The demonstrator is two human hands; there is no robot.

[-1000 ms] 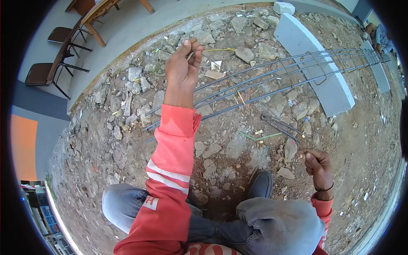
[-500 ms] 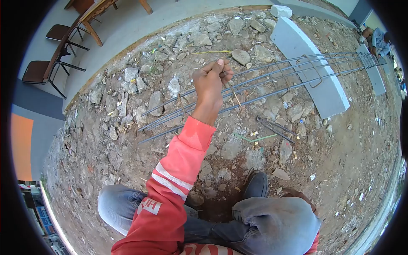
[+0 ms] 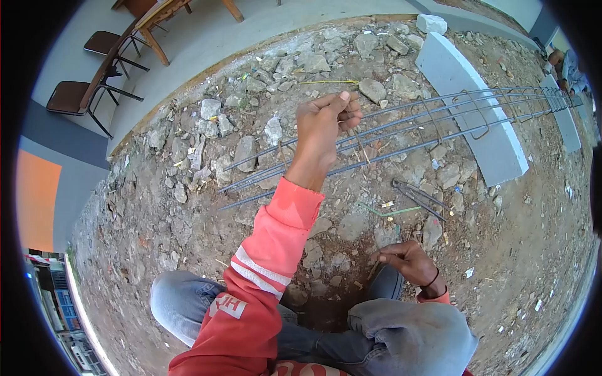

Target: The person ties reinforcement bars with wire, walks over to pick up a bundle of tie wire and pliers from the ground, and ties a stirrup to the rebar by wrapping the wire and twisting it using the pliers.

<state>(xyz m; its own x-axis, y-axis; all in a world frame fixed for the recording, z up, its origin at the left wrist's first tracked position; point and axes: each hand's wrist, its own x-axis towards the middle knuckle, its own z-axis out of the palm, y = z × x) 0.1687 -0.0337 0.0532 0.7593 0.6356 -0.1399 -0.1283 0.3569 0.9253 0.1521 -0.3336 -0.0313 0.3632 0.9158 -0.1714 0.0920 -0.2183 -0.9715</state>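
Note:
A long rebar cage (image 3: 407, 144) of several steel bars with bent stirrups stretches across the middle toward the upper right. My left hand (image 3: 326, 122) is closed over its near part, fingers curled around the top of a thin stirrup (image 3: 364, 150) that slants down below the fingers. My right hand (image 3: 411, 262) is low, above my shoe and apart from the cage. Its thumb and fingers are pinched together; whatever they hold is too small to name. Pincers (image 3: 419, 199) with dark handles lie on the ground between my right hand and the bars.
Grey slabs (image 3: 473, 113) lie under the cage. Rubble (image 3: 248, 150) and stones cover the ground, with a green strip (image 3: 401, 212) near the pincers. Chairs (image 3: 69, 97) and a wooden table (image 3: 157, 19) stand on the paved floor. Another person (image 3: 572, 72) is at the cage's far end.
My right hand has come into view from behind my knee, pinched. My left hand stays at the same part of the cage. The whole view has shifted slightly.

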